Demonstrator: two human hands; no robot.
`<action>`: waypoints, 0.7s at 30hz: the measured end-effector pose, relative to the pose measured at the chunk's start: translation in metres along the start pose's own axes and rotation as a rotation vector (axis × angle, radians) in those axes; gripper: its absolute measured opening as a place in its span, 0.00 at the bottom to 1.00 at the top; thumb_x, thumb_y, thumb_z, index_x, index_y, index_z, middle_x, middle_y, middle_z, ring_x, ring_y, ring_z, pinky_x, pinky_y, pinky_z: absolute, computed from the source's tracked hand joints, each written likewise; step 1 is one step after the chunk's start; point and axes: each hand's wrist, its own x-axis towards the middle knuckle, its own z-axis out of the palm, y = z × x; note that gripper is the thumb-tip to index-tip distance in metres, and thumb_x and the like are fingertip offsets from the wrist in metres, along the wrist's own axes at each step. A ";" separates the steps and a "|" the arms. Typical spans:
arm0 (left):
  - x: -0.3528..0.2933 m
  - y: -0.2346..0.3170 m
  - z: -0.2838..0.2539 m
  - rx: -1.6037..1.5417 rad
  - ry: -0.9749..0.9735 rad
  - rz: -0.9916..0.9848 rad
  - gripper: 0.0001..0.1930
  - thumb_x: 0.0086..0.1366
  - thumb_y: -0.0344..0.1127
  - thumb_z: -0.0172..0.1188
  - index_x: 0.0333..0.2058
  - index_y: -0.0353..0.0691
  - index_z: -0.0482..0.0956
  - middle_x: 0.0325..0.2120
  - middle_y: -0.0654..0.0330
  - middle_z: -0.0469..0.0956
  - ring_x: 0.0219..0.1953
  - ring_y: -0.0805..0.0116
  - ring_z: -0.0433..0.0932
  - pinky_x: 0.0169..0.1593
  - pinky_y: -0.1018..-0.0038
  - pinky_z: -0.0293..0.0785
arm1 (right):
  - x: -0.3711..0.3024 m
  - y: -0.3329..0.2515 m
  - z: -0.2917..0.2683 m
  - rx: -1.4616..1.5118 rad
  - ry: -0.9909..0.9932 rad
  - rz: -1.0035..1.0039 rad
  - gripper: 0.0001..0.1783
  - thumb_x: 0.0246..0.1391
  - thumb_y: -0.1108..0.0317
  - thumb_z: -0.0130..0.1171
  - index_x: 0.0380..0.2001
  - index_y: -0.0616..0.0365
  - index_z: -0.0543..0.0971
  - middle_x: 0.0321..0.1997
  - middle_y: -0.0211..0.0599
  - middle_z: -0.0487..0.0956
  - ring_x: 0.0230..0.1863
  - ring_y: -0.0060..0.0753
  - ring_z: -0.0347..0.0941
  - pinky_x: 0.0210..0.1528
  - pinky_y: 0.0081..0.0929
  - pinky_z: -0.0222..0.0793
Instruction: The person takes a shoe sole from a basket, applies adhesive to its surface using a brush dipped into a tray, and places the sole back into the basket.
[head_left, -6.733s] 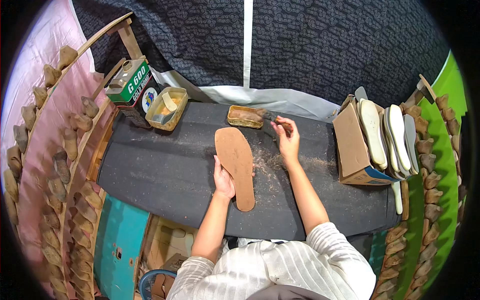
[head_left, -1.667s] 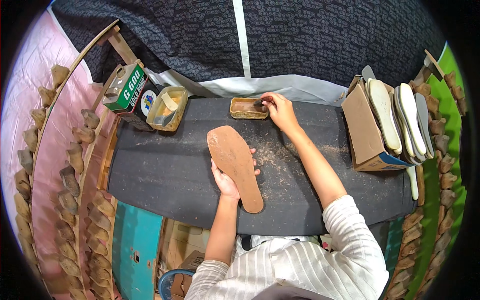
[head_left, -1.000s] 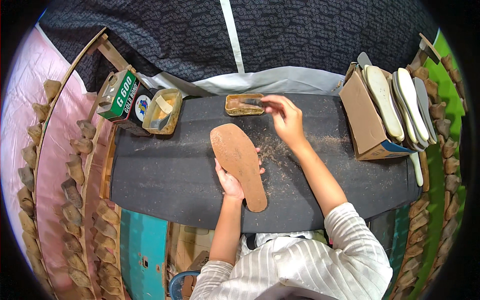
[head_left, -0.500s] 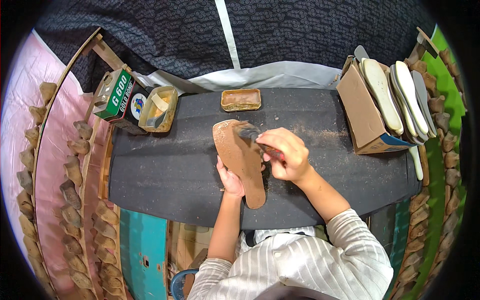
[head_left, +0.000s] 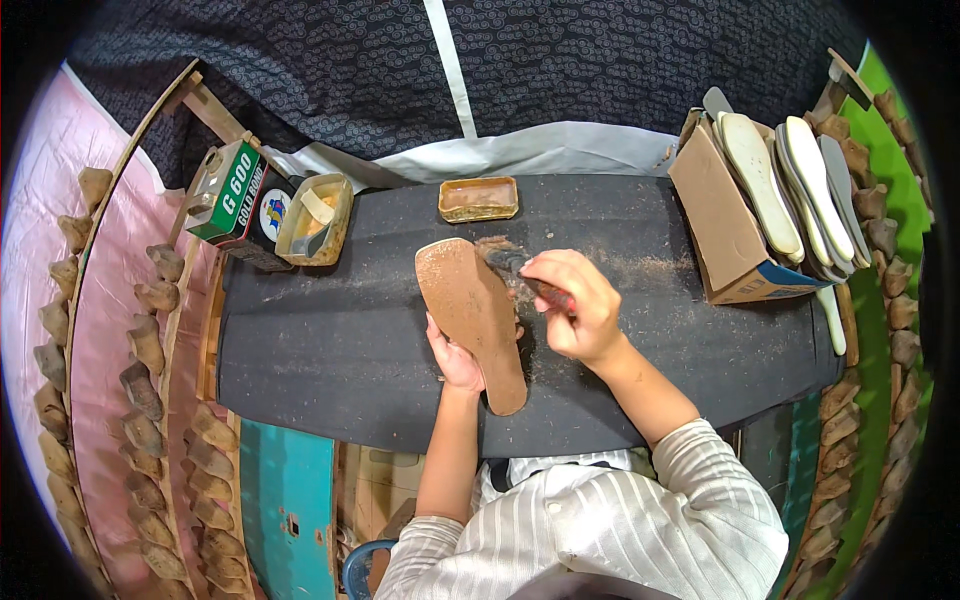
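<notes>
A brown shoe insole (head_left: pixel 470 310) is held up over the table by my left hand (head_left: pixel 458 362). Its wide end points away from me, and the thumb shows at its left edge while the fingers are mostly hidden beneath. My right hand (head_left: pixel 583 305) is closed round the handle of a dark-bristled brush (head_left: pixel 510 262). The bristles are at the insole's upper right edge; whether they touch it I cannot tell. Beyond the insole stands a shallow yellowish tray (head_left: pixel 478 200) with a brownish content.
A green and black metal can (head_left: pixel 238 205) and a tub (head_left: pixel 318 220) with a spatula stand at the left. At the right, a cardboard box (head_left: pixel 720 220) holds several pale and grey insoles (head_left: pixel 755 180). Debris dots the black-covered table (head_left: pixel 330 330). Racks of shoe lasts (head_left: pixel 145 345) flank both sides.
The brush has moved slightly right, from the insole's upper face to its right edge. The insole has shifted a little left and tilted in my left hand.
</notes>
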 end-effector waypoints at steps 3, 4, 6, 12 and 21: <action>0.000 0.000 0.001 -0.040 -0.014 -0.007 0.39 0.59 0.68 0.31 0.58 0.44 0.57 0.50 0.52 0.68 0.42 0.56 0.75 0.42 0.60 0.75 | 0.000 -0.004 -0.001 0.072 -0.001 0.023 0.22 0.29 0.84 0.56 0.36 0.60 0.76 0.35 0.42 0.76 0.36 0.42 0.75 0.36 0.30 0.72; 0.000 -0.001 0.003 -0.041 -0.014 -0.008 0.39 0.59 0.68 0.31 0.58 0.44 0.57 0.50 0.52 0.68 0.42 0.56 0.75 0.42 0.60 0.75 | 0.001 -0.003 0.001 0.061 -0.023 -0.073 0.23 0.29 0.83 0.58 0.36 0.59 0.76 0.37 0.41 0.76 0.37 0.41 0.75 0.37 0.31 0.73; -0.001 -0.003 0.010 -0.317 -0.136 0.054 0.38 0.60 0.68 0.29 0.58 0.43 0.57 0.50 0.49 0.68 0.43 0.55 0.74 0.43 0.58 0.74 | 0.001 -0.004 0.005 0.083 -0.103 -0.104 0.22 0.28 0.80 0.62 0.35 0.59 0.77 0.38 0.40 0.76 0.37 0.42 0.75 0.36 0.32 0.73; 0.002 0.004 0.005 0.116 -0.031 0.092 0.30 0.65 0.59 0.31 0.56 0.46 0.61 0.51 0.57 0.68 0.51 0.60 0.70 0.52 0.63 0.69 | -0.008 0.000 0.001 0.215 -0.280 -0.240 0.21 0.27 0.78 0.62 0.34 0.62 0.76 0.36 0.41 0.77 0.33 0.41 0.75 0.34 0.32 0.73; -0.002 -0.001 0.003 -0.426 0.165 0.138 0.33 0.64 0.61 0.30 0.57 0.43 0.60 0.48 0.48 0.70 0.46 0.50 0.73 0.52 0.59 0.68 | -0.006 0.004 0.016 0.161 -0.239 -0.194 0.21 0.27 0.79 0.63 0.34 0.60 0.78 0.39 0.40 0.77 0.35 0.40 0.76 0.36 0.31 0.73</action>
